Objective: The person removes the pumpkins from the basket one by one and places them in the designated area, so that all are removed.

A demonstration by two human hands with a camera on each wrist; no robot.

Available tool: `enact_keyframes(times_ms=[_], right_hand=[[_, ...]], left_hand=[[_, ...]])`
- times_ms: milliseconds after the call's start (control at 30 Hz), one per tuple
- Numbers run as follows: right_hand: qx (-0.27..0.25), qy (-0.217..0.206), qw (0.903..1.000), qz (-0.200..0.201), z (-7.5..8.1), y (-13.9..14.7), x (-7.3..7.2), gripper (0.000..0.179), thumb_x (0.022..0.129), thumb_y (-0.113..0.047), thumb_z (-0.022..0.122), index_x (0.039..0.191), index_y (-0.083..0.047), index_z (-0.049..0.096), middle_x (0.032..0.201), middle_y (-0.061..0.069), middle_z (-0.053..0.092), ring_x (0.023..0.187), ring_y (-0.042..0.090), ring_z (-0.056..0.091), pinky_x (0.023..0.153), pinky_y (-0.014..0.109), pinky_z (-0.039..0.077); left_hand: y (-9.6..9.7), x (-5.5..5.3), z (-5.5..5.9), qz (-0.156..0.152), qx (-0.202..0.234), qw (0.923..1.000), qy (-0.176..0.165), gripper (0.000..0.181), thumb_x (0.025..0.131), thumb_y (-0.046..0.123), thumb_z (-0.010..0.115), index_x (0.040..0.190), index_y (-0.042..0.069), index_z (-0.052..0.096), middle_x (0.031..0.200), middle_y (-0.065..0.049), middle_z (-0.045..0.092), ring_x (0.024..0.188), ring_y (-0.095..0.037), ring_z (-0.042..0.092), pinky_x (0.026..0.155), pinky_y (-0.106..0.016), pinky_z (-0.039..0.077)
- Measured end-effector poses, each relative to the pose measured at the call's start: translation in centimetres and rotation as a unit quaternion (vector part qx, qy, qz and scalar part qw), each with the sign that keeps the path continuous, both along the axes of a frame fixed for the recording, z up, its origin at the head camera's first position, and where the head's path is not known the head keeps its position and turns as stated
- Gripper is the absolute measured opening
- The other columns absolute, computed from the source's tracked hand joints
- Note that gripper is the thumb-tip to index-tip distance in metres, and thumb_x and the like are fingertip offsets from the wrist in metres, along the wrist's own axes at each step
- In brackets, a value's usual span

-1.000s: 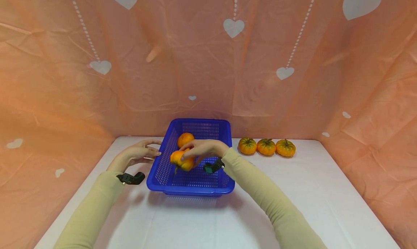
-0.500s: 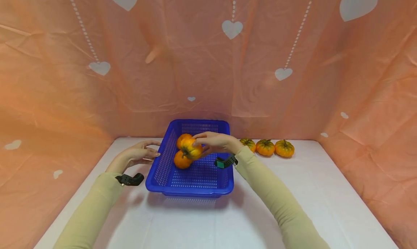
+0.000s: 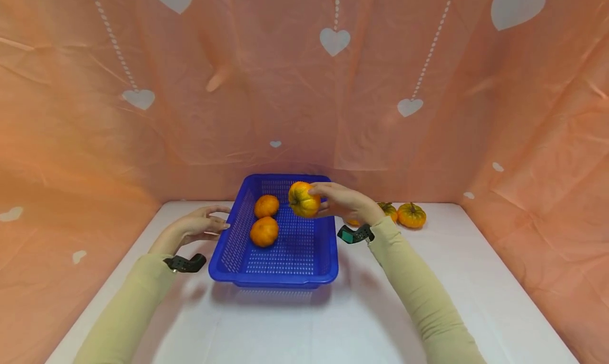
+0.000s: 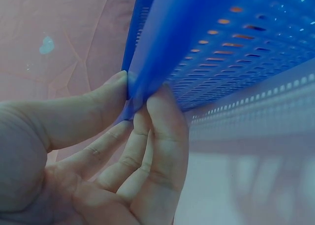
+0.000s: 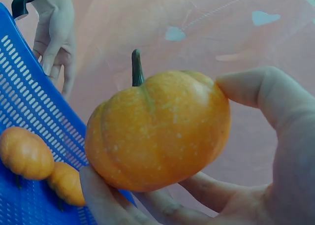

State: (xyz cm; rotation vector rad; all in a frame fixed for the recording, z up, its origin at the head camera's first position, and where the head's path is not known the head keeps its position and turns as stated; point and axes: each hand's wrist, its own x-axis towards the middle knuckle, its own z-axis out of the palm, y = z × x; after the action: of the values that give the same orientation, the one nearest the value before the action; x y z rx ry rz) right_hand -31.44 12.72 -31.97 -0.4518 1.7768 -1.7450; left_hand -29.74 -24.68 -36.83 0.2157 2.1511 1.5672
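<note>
Between thumb and fingers, my right hand (image 3: pixel 344 201) grips a small orange pumpkin (image 3: pixel 304 199) with a green stem, raised over the right part of a blue perforated plastic basket (image 3: pixel 276 279). The right wrist view shows this held pumpkin (image 5: pixel 160 131) from the side, its stem pointing up. My left hand (image 3: pixel 197 226) is at the basket's left side; in the left wrist view its thumb and fingers pinch the blue rim (image 4: pixel 147 72). Two more pumpkins lie in the basket, one farther back (image 3: pixel 266 206) and one nearer (image 3: pixel 264 231).
Right of the basket, pumpkins stand in a row on the white table (image 3: pixel 266 332); the rightmost pumpkin (image 3: pixel 411 216) shows fully, while my right hand and wrist partly cover the others. An orange cloth (image 3: pixel 285 115) with white hearts hangs behind and along both sides.
The right hand has lifted its pumpkin up from low in the basket and carried it to the right, uncovering the two pumpkins inside. The left hand stays at the rim.
</note>
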Motion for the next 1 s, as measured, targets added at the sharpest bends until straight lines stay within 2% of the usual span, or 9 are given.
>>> enact_keyframes(times_ms=[267, 400, 567, 733, 900, 1000], right_hand=[[-0.012, 0.004, 0.9995, -0.027, -0.1, 1.8, 0.0, 0.049, 0.098, -0.025, 0.05, 0.137, 0.002, 0.036, 0.13, 0.019, 0.044, 0.114, 0.037, 0.054, 0.097, 0.048, 0.043], [-0.022, 0.006, 0.9991, -0.037, -0.2, 2.7, 0.3, 0.049, 0.099, -0.028, 0.048, 0.136, 0.002, 0.035, 0.129, 0.021, 0.047, 0.114, 0.036, 0.054, 0.099, 0.049, 0.042], [-0.05, -0.011, 0.9965, -0.066, -0.5, 4.2, 0.9, 0.054, 0.098, -0.032, 0.05, 0.138, -0.001, 0.029, 0.135, 0.022, 0.04, 0.12, 0.037, 0.05, 0.101, 0.051, 0.039], [-0.071, -0.019, 0.9938, -0.083, -1.0, 5.9, 1.4, 0.053, 0.1, -0.031, 0.043, 0.139, 0.0, 0.025, 0.14, 0.023, 0.033, 0.12, 0.039, 0.047, 0.105, 0.053, 0.033], [-0.119, -0.038, 0.9877, -0.095, -1.7, 7.5, 1.6, 0.05, 0.101, -0.03, 0.038, 0.139, -0.001, 0.026, 0.14, 0.02, 0.026, 0.12, 0.04, 0.044, 0.107, 0.057, 0.025], [-0.135, -0.049, 0.9834, -0.112, -2.1, 8.3, 1.8, 0.05, 0.1, -0.031, 0.038, 0.141, -0.002, 0.029, 0.138, 0.019, 0.028, 0.119, 0.041, 0.044, 0.106, 0.058, 0.025]], left_hand=[[0.0, 0.1, 0.0, 0.002, 0.002, 1.0, 0.001, 0.062, 0.094, 0.007, 0.059, 0.144, -0.006, 0.024, 0.1, -0.011, 0.066, 0.088, -0.021, 0.065, 0.082, -0.037, 0.054], [0.0, 0.1, -0.1, 0.001, 0.002, 1.0, 0.002, 0.062, 0.094, 0.007, 0.06, 0.144, -0.006, 0.024, 0.1, -0.01, 0.066, 0.087, -0.02, 0.065, 0.082, -0.037, 0.054], [0.0, 0.1, 0.0, 0.003, -0.005, 1.0, 0.005, 0.063, 0.094, 0.008, 0.06, 0.144, -0.005, 0.024, 0.101, -0.011, 0.066, 0.088, -0.02, 0.065, 0.083, -0.037, 0.054], [0.1, 0.0, -0.1, 0.006, -0.008, 0.9999, 0.001, 0.064, 0.094, 0.009, 0.061, 0.145, -0.004, 0.024, 0.101, -0.01, 0.066, 0.088, -0.02, 0.065, 0.081, -0.036, 0.054], [0.1, -0.1, -0.1, 0.007, -0.009, 0.9999, 0.001, 0.065, 0.094, 0.009, 0.061, 0.145, -0.004, 0.023, 0.102, -0.01, 0.065, 0.088, -0.02, 0.065, 0.081, -0.036, 0.054], [0.1, -0.2, -0.1, 0.006, -0.007, 1.0, 0.0, 0.065, 0.094, 0.009, 0.06, 0.145, -0.004, 0.023, 0.102, -0.01, 0.065, 0.089, -0.02, 0.065, 0.082, -0.036, 0.054]])
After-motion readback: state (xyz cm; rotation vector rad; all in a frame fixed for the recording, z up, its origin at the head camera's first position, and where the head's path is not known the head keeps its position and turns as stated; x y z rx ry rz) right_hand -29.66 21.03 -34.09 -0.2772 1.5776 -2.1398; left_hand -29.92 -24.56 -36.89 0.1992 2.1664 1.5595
